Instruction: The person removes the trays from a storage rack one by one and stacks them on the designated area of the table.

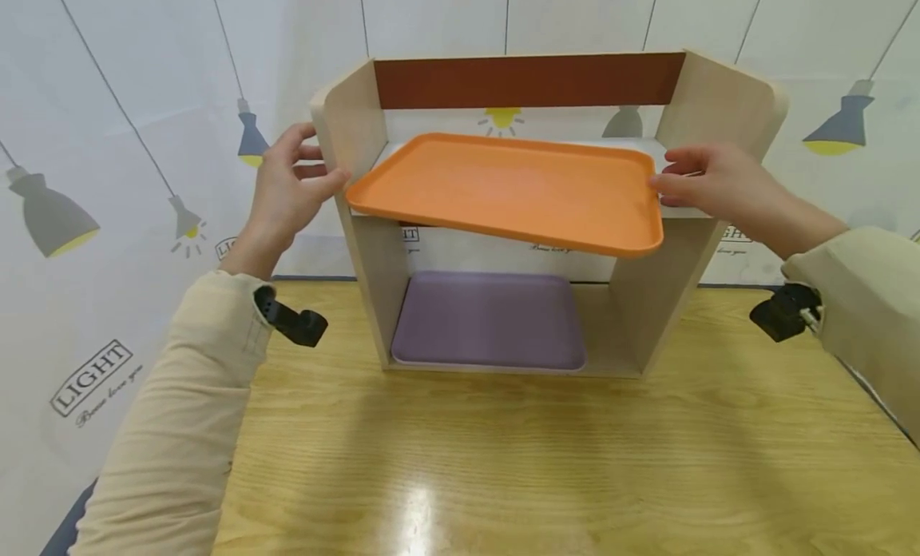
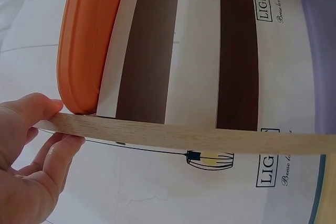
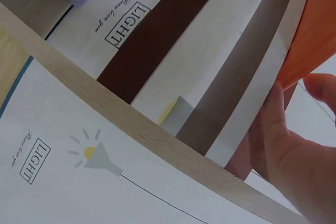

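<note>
Glossy wood table (image 1: 503, 460); smooth orange tray (image 1: 510, 188), both hands' (image 1: 287, 188) (image 1: 719, 184) grip pinching its rounded corners.

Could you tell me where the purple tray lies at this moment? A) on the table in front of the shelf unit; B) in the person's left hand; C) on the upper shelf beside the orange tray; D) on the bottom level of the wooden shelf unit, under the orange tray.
D: the purple tray lies flat on the bottom level of the wooden shelf unit, with the orange tray on the shelf above it.
</note>
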Tool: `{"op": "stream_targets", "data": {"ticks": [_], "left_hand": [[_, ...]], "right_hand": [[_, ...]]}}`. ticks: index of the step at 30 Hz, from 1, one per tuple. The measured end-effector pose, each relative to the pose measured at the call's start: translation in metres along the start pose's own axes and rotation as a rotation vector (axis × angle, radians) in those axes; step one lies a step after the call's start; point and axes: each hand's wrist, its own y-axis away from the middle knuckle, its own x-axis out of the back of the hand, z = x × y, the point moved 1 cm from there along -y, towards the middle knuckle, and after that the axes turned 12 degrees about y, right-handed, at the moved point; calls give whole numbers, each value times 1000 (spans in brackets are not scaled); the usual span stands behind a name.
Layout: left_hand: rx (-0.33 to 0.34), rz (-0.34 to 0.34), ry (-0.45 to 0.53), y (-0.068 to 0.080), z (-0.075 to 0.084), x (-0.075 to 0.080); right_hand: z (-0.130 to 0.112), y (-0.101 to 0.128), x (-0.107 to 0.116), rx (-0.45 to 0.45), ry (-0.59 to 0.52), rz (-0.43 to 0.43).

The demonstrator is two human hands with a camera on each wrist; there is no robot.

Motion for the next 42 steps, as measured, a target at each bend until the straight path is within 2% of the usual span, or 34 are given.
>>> {"op": "stream_targets", "data": {"ticks": [6, 9, 13, 16, 23, 35, 38, 42], "left_hand": [[2, -9, 2, 1, -2, -3], [2, -12, -1, 0, -2, -3], [1, -12, -6, 0, -1, -3], [1, -12, 1, 0, -1, -3], [8, -4, 13, 0, -2, -1], [-6, 17, -32, 1, -7, 5], [-19, 26, -16, 1, -8, 4], [-36, 28, 18, 1, -8, 0]], "right_hand": [[0, -9, 1, -35, 114, -34], [-1, -10, -1, -22, 136, 21], [-3, -7, -3, -22, 110, 79], [-5, -2, -5, -17, 103, 93], [-10, 23, -9, 57, 105, 119], [-19, 46, -17, 55, 102, 79], [-13, 46, -15, 46, 71, 78], [4, 41, -11, 9, -78, 48]]}}
